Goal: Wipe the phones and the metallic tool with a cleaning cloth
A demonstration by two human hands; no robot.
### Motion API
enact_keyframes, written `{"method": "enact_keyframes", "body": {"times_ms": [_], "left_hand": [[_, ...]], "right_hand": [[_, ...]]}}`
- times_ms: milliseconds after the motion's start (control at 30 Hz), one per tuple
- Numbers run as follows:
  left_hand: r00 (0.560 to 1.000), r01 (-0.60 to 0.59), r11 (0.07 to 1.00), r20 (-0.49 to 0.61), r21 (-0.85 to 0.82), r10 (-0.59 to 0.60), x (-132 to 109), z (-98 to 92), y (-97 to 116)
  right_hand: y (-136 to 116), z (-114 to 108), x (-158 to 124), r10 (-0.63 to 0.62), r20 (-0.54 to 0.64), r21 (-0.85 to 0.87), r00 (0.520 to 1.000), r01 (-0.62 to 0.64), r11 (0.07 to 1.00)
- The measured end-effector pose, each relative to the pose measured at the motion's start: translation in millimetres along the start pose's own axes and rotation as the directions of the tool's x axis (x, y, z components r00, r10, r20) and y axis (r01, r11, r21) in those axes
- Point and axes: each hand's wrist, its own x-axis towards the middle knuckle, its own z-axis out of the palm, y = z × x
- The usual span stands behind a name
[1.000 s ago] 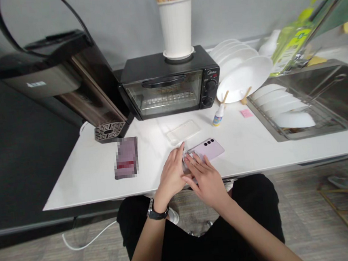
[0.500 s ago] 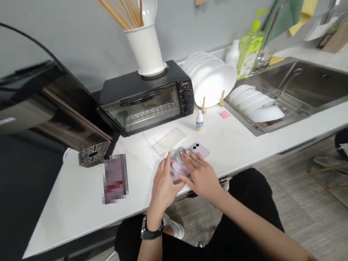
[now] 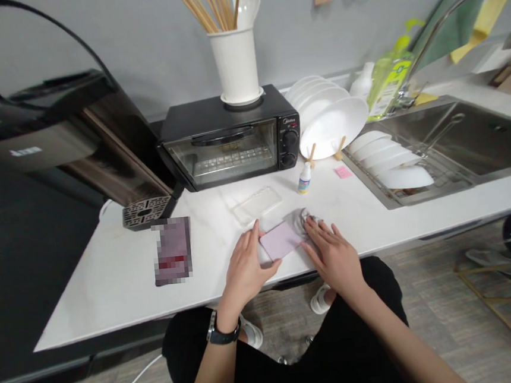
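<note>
A pale purple phone (image 3: 281, 240) lies back side up near the counter's front edge. My left hand (image 3: 245, 268) grips its left end, thumb at the near side and fingers at the far side. Under the fingers of my right hand (image 3: 336, 257) is a crumpled grey cloth (image 3: 300, 219), pressed on the phone's right end, which hand and cloth hide, camera included. A clear phone case (image 3: 258, 205) rests just beyond the phone. Farther back stands a small white spray bottle (image 3: 303, 180) with a blue and yellow label.
A black toaster oven (image 3: 226, 113) carries a white utensil holder (image 3: 236, 62). White plates (image 3: 333, 126) stand in a rack beside the sink (image 3: 464, 176). A pink note (image 3: 343, 172) lies near it. At left are a blurred-out purple item (image 3: 174, 252) and a dark drink machine (image 3: 113, 156).
My right hand has slid the cloth rightward along the phone, uncovering its middle and covering the camera end. My left hand stays at the left end. The whole view has shifted slightly.
</note>
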Motion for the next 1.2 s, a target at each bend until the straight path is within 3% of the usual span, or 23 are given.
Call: {"method": "enact_keyframes", "body": {"times_ms": [133, 333, 500, 700, 867, 1033, 1200], "left_hand": [[1.000, -0.005, 1.000, -0.003, 0.007, 0.005, -0.8, -1.0, -0.7], [1.000, -0.018, 1.000, 0.023, 0.020, 0.017, -0.7, 0.7, -3.9], [0.999, -0.012, 1.000, 0.030, 0.020, 0.012, 0.1, 1.0, -3.2], [1.000, -0.004, 1.000, -0.027, 0.020, 0.005, -2.3, -0.7, -0.6], [0.999, -0.007, 1.000, -0.039, -0.002, 0.007, -2.8, -2.8, -1.4], [1.000, -0.011, 1.000, 0.005, -0.007, 0.011, -2.0, -0.7, -4.8], [0.999, -0.023, 1.000, 0.028, -0.009, 0.023, -0.4, 1.8, -3.4]], "right_hand": [[-11.0, 8.9, 14.9, -0.025, -0.020, 0.009, 0.999, 0.025, 1.000], [-50.1, 14.9, -1.7, -0.222, 0.132, 0.132, 0.966, 0.205, 0.970], [-37.1, 3.2, -19.9, -0.173, 0.177, 0.113, 0.969, 0.155, 0.982], [-4.8, -1.3, -2.3, -0.013, 0.031, -0.012, 0.999, 0.013, 1.000], [-26.5, 13.7, 16.0, -0.089, 0.003, 0.035, 0.996, 0.089, 0.995], [-58.5, 14.6, -3.0, -0.232, 0.101, 0.143, 0.968, 0.216, 0.966], [-48.0, 4.5, -19.9, -0.207, 0.146, 0.153, 0.967, 0.185, 0.971]]}}
